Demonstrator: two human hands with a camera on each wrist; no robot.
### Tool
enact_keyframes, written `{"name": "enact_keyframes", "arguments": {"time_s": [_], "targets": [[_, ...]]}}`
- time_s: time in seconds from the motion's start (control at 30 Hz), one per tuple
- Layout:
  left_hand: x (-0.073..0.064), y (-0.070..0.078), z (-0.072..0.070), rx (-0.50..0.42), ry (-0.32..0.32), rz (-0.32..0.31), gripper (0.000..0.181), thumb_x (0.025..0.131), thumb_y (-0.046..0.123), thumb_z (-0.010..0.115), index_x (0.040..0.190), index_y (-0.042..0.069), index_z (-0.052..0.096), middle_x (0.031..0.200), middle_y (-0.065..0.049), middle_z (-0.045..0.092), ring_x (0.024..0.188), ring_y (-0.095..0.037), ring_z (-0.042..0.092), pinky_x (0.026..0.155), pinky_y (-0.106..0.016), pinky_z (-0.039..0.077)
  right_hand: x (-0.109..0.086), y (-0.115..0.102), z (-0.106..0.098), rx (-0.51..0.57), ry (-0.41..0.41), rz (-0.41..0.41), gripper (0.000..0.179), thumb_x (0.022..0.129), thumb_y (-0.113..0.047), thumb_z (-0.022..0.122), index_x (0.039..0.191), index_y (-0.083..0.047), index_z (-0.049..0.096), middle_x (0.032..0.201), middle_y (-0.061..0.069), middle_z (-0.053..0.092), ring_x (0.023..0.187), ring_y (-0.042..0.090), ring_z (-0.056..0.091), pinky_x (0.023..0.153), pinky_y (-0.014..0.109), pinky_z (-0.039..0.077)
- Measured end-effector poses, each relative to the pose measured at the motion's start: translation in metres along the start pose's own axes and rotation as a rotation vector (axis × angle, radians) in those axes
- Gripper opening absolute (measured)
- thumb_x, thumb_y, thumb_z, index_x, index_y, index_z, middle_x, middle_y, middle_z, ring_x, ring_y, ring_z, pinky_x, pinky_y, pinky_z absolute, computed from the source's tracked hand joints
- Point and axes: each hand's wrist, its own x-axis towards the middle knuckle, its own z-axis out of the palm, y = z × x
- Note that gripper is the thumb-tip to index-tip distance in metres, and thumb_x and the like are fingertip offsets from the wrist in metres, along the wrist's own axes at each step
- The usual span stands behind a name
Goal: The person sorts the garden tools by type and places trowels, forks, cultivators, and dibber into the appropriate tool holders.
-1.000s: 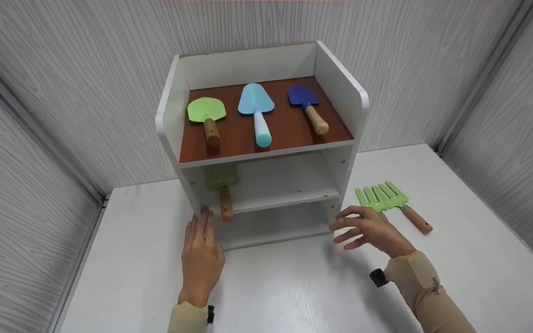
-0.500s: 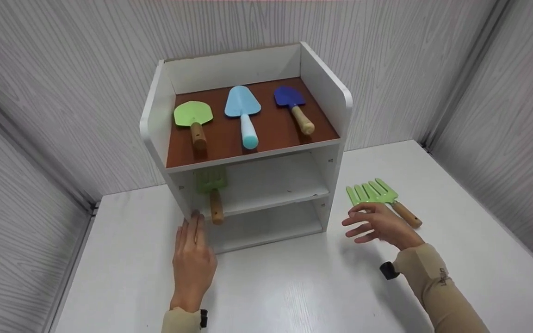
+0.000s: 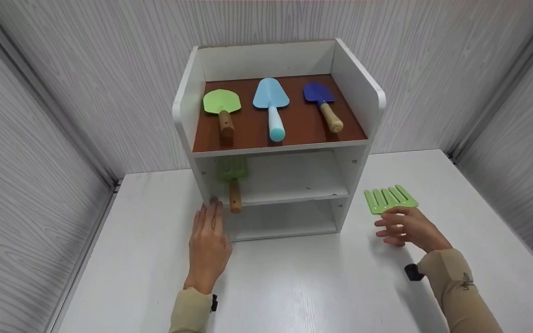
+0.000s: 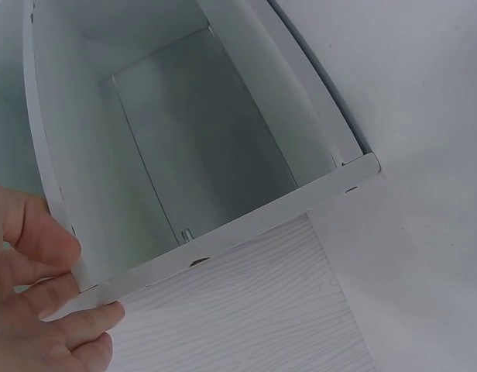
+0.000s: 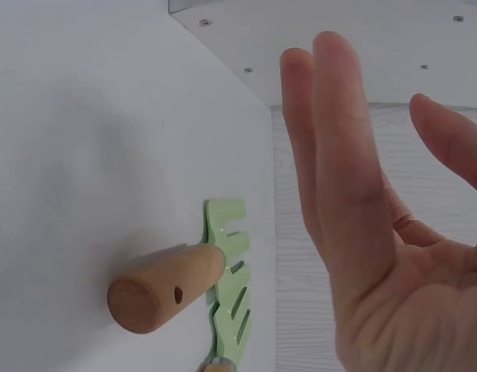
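My left hand (image 3: 208, 249) rests on the left front edge of a white shelf unit (image 3: 271, 150), fingers extended. In the left wrist view, its fingertips (image 4: 95, 322) touch the side panel, and the thumb lies by the shelf board. My right hand (image 3: 410, 229) hovers near the green garden forks (image 3: 389, 199), fingers loosely bent and holding nothing. Two forks overlap on the table in the right wrist view; one wooden handle (image 5: 165, 288) shows there below the hand. In the head view the hand hides the handles.
On the brown top lie a green trowel (image 3: 221, 101), a light-blue trowel (image 3: 271, 95) and a dark-blue trowel (image 3: 318, 92). Another green fork (image 3: 232, 169) sits at the middle shelf's left, its handle jutting past the edge. Wood-grain walls enclose the white table (image 3: 294, 282).
My right hand has moved away from the shelf's right side to the green forks, covering their handles. My left hand stays at the shelf edge. The head view has shifted.
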Motion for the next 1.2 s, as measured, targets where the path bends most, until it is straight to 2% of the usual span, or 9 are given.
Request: {"name": "enact_keyframes", "arguments": {"time_s": [0.23,0.4,0.6,0.8,1.03,1.2], "targets": [[0.0,-0.001,0.0,0.009,-0.012,-0.002,0.059,0.082,-0.015,0.067,0.139,-0.015,0.049,0.143,-0.031,0.05,0.129,-0.05,0.049,0.112,-0.058,0.036,0.005,0.001,-0.012,0.036,-0.006,-0.013,0.042,0.102,-0.017,0.061,0.131,0.009,0.044,0.111,0.014,0.071,0.093,0.025,0.074,0.082,0.038,0.061],[0.0,-0.001,0.0,0.007,-0.007,0.002,0.061,0.081,-0.015,0.069,0.139,-0.015,0.049,0.143,-0.031,0.05,0.129,-0.051,0.049,0.111,-0.058,0.037,0.006,0.003,-0.021,0.041,-0.009,0.007,0.044,0.103,-0.016,0.059,0.134,0.01,0.041,0.108,0.01,0.071,0.093,0.024,0.074,0.083,0.038,0.06],[0.001,0.0,0.0,-0.002,0.003,0.014,0.061,0.08,-0.016,0.067,0.138,-0.015,0.05,0.142,-0.031,0.051,0.128,-0.052,0.05,0.11,-0.059,0.038,0.008,0.005,-0.032,0.003,0.008,0.029,0.043,0.103,-0.02,0.06,0.133,0.007,0.045,0.108,0.011,0.073,0.093,0.025,0.073,0.082,0.037,0.06],[0.001,-0.001,-0.001,-0.01,-0.001,0.012,0.061,0.08,-0.016,0.064,0.139,-0.015,0.049,0.142,-0.031,0.05,0.128,-0.052,0.05,0.11,-0.059,0.038,0.013,0.001,-0.039,-0.023,0.034,0.071,0.06,0.103,-0.021,0.06,0.144,0.013,0.033,0.11,0.014,0.07,0.095,0.027,0.073,0.084,0.039,0.06],[0.001,-0.002,0.0,-0.017,-0.007,0.015,0.061,0.08,-0.017,0.063,0.139,-0.016,0.048,0.143,-0.032,0.049,0.129,-0.053,0.049,0.11,-0.059,0.038,0.014,-0.004,-0.056,-0.094,0.052,0.102,0.045,0.103,-0.022,0.058,0.131,0.011,0.045,0.104,0.01,0.07,0.09,0.023,0.073,0.083,0.039,0.06],[0.001,-0.002,0.0,-0.005,0.0,0.024,0.061,0.08,-0.017,0.065,0.139,-0.016,0.049,0.142,-0.033,0.05,0.128,-0.053,0.049,0.109,-0.059,0.039,0.015,-0.008,-0.06,-0.163,0.043,0.11,0.046,0.103,-0.025,0.058,0.128,0.01,0.046,0.105,0.011,0.07,0.091,0.023,0.072,0.085,0.04,0.06]]}}
